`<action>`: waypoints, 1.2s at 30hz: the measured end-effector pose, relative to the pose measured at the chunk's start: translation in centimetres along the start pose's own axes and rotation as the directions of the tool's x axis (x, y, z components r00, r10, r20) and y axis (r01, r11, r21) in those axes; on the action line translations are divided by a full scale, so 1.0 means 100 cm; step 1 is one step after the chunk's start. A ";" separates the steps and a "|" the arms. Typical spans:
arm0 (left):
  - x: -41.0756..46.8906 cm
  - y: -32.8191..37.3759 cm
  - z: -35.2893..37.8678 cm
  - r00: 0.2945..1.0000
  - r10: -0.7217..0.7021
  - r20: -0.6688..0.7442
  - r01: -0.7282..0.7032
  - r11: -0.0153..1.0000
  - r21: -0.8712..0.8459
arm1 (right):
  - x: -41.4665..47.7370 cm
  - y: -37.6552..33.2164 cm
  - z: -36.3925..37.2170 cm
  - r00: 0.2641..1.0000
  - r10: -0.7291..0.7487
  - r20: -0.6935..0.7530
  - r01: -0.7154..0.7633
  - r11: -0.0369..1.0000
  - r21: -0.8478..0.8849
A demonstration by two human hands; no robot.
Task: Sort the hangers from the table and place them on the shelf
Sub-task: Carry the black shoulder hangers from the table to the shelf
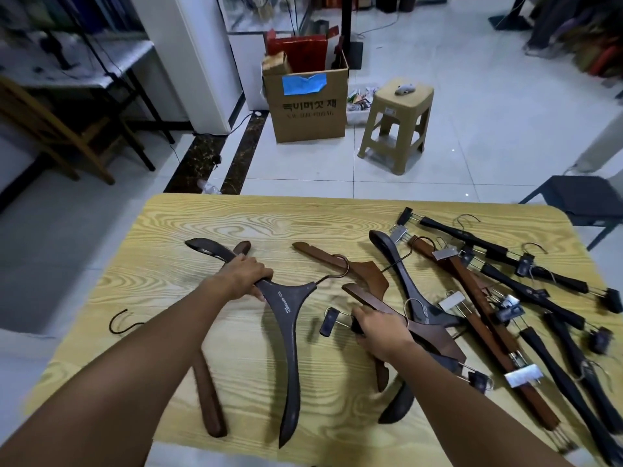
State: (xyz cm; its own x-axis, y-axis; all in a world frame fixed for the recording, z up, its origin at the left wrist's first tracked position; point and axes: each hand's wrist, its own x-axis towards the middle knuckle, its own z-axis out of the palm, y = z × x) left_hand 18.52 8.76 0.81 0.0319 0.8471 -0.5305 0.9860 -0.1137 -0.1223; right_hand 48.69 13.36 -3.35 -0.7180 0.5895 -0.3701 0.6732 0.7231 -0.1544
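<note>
Both hands down among the hangers, sorting under way

The fingers (261, 272) of the left hand (247, 276) are curled round one arm of a dark hanger (286, 318) lying on the tabletop (236, 217). The right hand (382, 330) is bent over the spot where a brown hanger (435, 332) crosses a clip hanger (328, 321); I cannot tell which it holds. Further right lies a tangled heap of clip hangers (539, 291). The wood looks stiff, smooth and fairly light, so a grip on the arm near the neck should do. The hooks and wire clips will likely snag, so lift each one clear.
</note>
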 end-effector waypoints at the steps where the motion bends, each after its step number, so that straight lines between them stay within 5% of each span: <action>1: -0.006 -0.005 -0.002 0.999 -0.020 -0.025 0.019 0.999 -0.038 | 0.000 -0.002 0.000 1.000 0.012 0.004 -0.012 1.000 -0.013; 14: -0.051 -0.017 -0.017 0.941 -0.228 -0.252 0.118 0.915 -0.386 | 0.000 -0.046 0.017 0.998 -0.021 0.065 0.029 0.993 -0.117; 24: -0.034 0.016 -0.039 0.929 -0.170 -0.330 0.024 0.915 -0.403 | -0.043 0.016 -0.003 0.966 0.052 -0.251 -0.056 0.998 -0.010; 31: -0.018 0.046 -0.059 0.935 -0.108 -0.337 -0.031 0.924 -0.381 | -0.077 0.059 -0.003 0.929 0.333 -0.164 -0.333 0.943 0.029; 36: -0.005 0.061 -0.064 0.942 -0.081 -0.326 -0.045 0.931 -0.361 | -0.089 0.070 0.006 0.943 0.332 0.016 -0.332 0.938 0.099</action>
State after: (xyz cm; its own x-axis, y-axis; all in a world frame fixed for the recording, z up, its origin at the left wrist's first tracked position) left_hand 25.56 10.96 5.75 0.0039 0.9762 -0.2168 0.9761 0.0434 0.2129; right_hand 59.90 12.98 -1.73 -0.4505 0.7903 -0.4153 0.8875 0.4469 -0.1122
